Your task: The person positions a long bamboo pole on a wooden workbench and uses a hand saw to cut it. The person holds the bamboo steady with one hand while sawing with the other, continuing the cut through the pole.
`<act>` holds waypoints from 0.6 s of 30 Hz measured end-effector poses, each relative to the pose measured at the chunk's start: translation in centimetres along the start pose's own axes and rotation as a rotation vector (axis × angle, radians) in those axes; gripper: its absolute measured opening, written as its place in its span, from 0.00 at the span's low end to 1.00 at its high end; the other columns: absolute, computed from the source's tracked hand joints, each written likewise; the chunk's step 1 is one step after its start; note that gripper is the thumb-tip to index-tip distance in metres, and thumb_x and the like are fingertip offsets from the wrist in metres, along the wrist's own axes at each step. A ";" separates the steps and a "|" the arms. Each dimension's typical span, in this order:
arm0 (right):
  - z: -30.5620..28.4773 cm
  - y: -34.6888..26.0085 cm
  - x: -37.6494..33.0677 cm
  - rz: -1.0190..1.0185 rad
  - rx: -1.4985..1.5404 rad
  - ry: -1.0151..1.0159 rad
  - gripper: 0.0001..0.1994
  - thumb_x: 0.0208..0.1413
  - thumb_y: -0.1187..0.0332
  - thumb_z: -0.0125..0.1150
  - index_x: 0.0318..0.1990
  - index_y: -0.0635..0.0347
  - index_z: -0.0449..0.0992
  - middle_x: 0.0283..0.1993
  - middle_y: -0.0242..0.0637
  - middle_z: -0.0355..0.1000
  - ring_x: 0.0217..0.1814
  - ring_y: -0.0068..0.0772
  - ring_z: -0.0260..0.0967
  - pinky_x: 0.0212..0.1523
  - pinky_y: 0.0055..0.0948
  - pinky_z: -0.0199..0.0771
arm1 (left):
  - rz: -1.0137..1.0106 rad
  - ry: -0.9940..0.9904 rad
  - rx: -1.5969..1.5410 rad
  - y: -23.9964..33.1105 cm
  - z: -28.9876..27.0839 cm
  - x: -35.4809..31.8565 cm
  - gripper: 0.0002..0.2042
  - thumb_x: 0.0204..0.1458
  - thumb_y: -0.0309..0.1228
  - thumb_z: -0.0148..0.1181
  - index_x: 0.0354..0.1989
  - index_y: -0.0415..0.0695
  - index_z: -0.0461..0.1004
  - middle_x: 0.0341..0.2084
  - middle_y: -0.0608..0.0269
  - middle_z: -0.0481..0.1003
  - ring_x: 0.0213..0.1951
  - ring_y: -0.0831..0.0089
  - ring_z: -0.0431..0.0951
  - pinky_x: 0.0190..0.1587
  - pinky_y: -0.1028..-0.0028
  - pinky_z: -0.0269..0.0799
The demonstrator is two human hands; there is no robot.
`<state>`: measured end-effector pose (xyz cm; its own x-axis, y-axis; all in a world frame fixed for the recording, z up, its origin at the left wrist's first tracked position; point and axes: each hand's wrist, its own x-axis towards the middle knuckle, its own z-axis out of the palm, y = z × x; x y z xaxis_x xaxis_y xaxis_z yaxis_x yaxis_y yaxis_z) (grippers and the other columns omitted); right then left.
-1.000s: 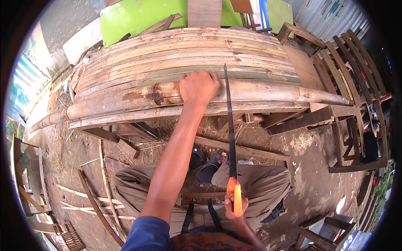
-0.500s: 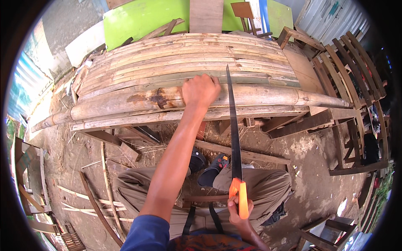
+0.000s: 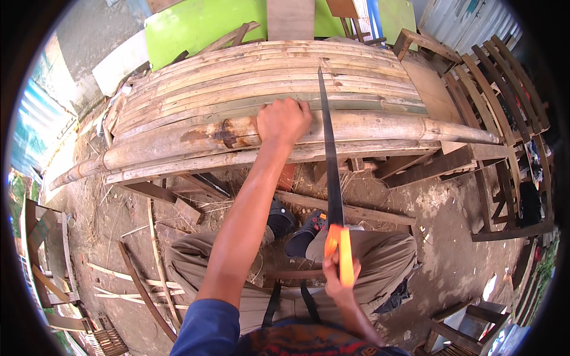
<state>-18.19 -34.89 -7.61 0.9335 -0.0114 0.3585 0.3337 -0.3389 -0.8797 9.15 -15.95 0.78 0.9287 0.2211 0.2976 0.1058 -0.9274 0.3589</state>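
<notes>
A thick bamboo pole (image 3: 380, 126) lies crosswise along the front of a slatted bamboo bench (image 3: 231, 83). My left hand (image 3: 285, 120) is closed over the pole near its middle, just right of a dark brown stain. In my right hand (image 3: 341, 274) is the orange handle of a handsaw (image 3: 333, 172). The long dark blade points away from me and crosses over the pole a little right of my left hand. Its tip is above the bench slats. Whether the teeth touch the bamboo, I cannot tell.
Wooden slatted frames (image 3: 504, 107) stand at the right. Bamboo strips (image 3: 133, 285) and a curved wooden piece (image 3: 142, 291) lie on the ground at left. A small wooden stool (image 3: 466, 326) is at the lower right. A green board (image 3: 205, 32) leans behind the bench.
The saw and my right hand have moved forward, away from me, so the blade's tip reaches farther over the bench. My left hand keeps its hold on the pole.
</notes>
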 end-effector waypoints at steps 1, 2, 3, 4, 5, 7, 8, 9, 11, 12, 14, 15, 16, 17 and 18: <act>-0.8 0.1 -2.0 0.015 0.110 -0.050 0.08 0.49 0.79 0.62 0.24 0.62 0.68 0.17 0.34 0.62 0.15 0.34 0.60 0.19 0.31 0.61 | -0.018 -0.015 -0.010 0.6 0.0 0.4 0.25 0.59 0.43 0.44 0.23 0.37 0.82 0.21 0.41 0.79 0.28 0.46 0.82 0.52 0.56 0.73; -1.6 1.4 -5.2 0.055 0.138 -0.107 0.07 0.48 0.79 0.62 0.24 0.62 0.69 0.17 0.36 0.65 0.16 0.36 0.64 0.21 0.32 0.64 | -0.046 -0.037 -0.014 0.7 -0.1 0.4 0.25 0.58 0.43 0.44 0.23 0.37 0.82 0.21 0.41 0.79 0.28 0.46 0.81 0.52 0.56 0.73; -2.1 1.6 -6.2 -0.017 0.059 -0.119 0.06 0.48 0.77 0.62 0.25 0.63 0.71 0.19 0.39 0.67 0.17 0.37 0.67 0.22 0.31 0.66 | -0.043 -0.012 0.001 0.6 0.2 0.3 0.25 0.58 0.43 0.44 0.23 0.37 0.82 0.21 0.41 0.79 0.28 0.46 0.81 0.52 0.56 0.73; -2.3 1.1 -5.8 0.070 0.177 -0.087 0.06 0.49 0.77 0.62 0.24 0.63 0.71 0.17 0.38 0.66 0.16 0.37 0.66 0.21 0.31 0.65 | -0.034 0.006 0.017 0.7 0.5 0.1 0.25 0.58 0.43 0.44 0.23 0.37 0.82 0.21 0.41 0.79 0.28 0.46 0.81 0.52 0.56 0.73; -2.0 0.3 -4.9 0.165 0.297 -0.046 0.07 0.50 0.77 0.62 0.24 0.63 0.70 0.16 0.38 0.65 0.15 0.37 0.65 0.21 0.31 0.65 | -0.016 0.016 0.037 0.6 0.7 -0.4 0.25 0.58 0.43 0.44 0.23 0.37 0.82 0.21 0.41 0.79 0.28 0.46 0.81 0.52 0.56 0.73; -0.5 0.3 -0.3 0.248 0.272 -0.019 0.14 0.55 0.75 0.62 0.20 0.60 0.65 0.13 0.28 0.57 0.12 0.26 0.53 0.16 0.29 0.54 | 0.003 0.047 0.051 0.3 0.9 -1.2 0.24 0.59 0.41 0.44 0.22 0.39 0.82 0.19 0.43 0.79 0.25 0.50 0.81 0.55 0.57 0.71; 0.9 0.0 2.8 0.309 0.420 0.034 0.16 0.55 0.74 0.63 0.19 0.60 0.65 0.13 0.28 0.55 0.13 0.23 0.51 0.16 0.30 0.52 | 0.024 0.063 0.051 0.5 0.9 -1.3 0.23 0.59 0.40 0.44 0.21 0.40 0.82 0.19 0.44 0.79 0.24 0.52 0.81 0.56 0.57 0.70; 2.1 -0.1 5.4 0.347 0.447 0.016 0.16 0.55 0.75 0.64 0.18 0.60 0.65 0.12 0.30 0.56 0.13 0.22 0.52 0.16 0.29 0.53 | 0.044 0.046 0.055 0.4 0.8 -1.4 0.23 0.59 0.40 0.44 0.22 0.40 0.82 0.19 0.44 0.79 0.25 0.51 0.81 0.56 0.57 0.70; 3.1 -0.9 7.7 0.044 0.168 0.045 0.13 0.54 0.75 0.64 0.19 0.62 0.68 0.12 0.33 0.59 0.11 0.27 0.56 0.16 0.30 0.56 | 0.066 0.040 0.057 0.1 0.6 -0.7 0.23 0.58 0.41 0.44 0.22 0.40 0.82 0.20 0.43 0.79 0.26 0.50 0.82 0.57 0.56 0.69; 2.7 -0.7 7.1 0.048 0.173 0.016 0.12 0.53 0.75 0.64 0.20 0.61 0.69 0.12 0.33 0.59 0.11 0.29 0.57 0.16 0.30 0.56 | 0.051 0.015 0.048 0.1 0.6 -0.5 0.24 0.58 0.42 0.44 0.23 0.39 0.82 0.21 0.42 0.79 0.28 0.49 0.82 0.56 0.57 0.70; 1.2 0.0 3.7 0.034 0.126 -0.052 0.11 0.53 0.76 0.64 0.21 0.61 0.70 0.13 0.34 0.61 0.11 0.34 0.58 0.16 0.32 0.57 | 0.013 -0.029 0.027 0.1 0.5 -0.1 0.25 0.58 0.44 0.45 0.25 0.37 0.82 0.24 0.40 0.79 0.31 0.46 0.82 0.53 0.57 0.72; 0.5 0.3 1.2 0.009 0.081 -0.085 0.10 0.52 0.76 0.63 0.22 0.61 0.70 0.14 0.34 0.62 0.11 0.36 0.59 0.16 0.33 0.58 | -0.014 -0.040 0.021 0.3 0.1 0.5 0.25 0.58 0.44 0.45 0.25 0.37 0.82 0.24 0.40 0.79 0.31 0.46 0.82 0.52 0.56 0.73; -0.4 0.8 -1.9 0.003 0.086 -0.079 0.10 0.53 0.75 0.62 0.22 0.61 0.69 0.15 0.35 0.62 0.12 0.37 0.61 0.17 0.33 0.60 | -0.035 -0.059 0.010 0.9 0.0 0.7 0.25 0.59 0.44 0.45 0.25 0.37 0.82 0.25 0.39 0.79 0.32 0.45 0.82 0.51 0.56 0.73; -1.0 1.1 -3.7 -0.004 0.100 -0.089 0.10 0.53 0.75 0.61 0.22 0.61 0.69 0.16 0.36 0.63 0.13 0.38 0.63 0.18 0.32 0.62 | -0.072 -0.074 0.006 1.0 -0.2 0.9 0.25 0.59 0.44 0.45 0.25 0.37 0.82 0.25 0.39 0.79 0.33 0.45 0.82 0.50 0.55 0.74; -1.2 1.2 -3.9 -0.004 0.165 -0.036 0.10 0.53 0.75 0.61 0.23 0.61 0.69 0.16 0.36 0.64 0.14 0.37 0.64 0.19 0.31 0.64 | -0.054 -0.043 0.011 1.1 0.3 0.8 0.25 0.59 0.44 0.45 0.25 0.37 0.82 0.25 0.39 0.79 0.33 0.44 0.82 0.50 0.55 0.74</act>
<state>-21.56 -36.40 -9.68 0.9351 0.0245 0.3536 0.3521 -0.1794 -0.9186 10.12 -16.88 1.19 0.9361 0.2575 0.2397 0.1595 -0.9180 0.3631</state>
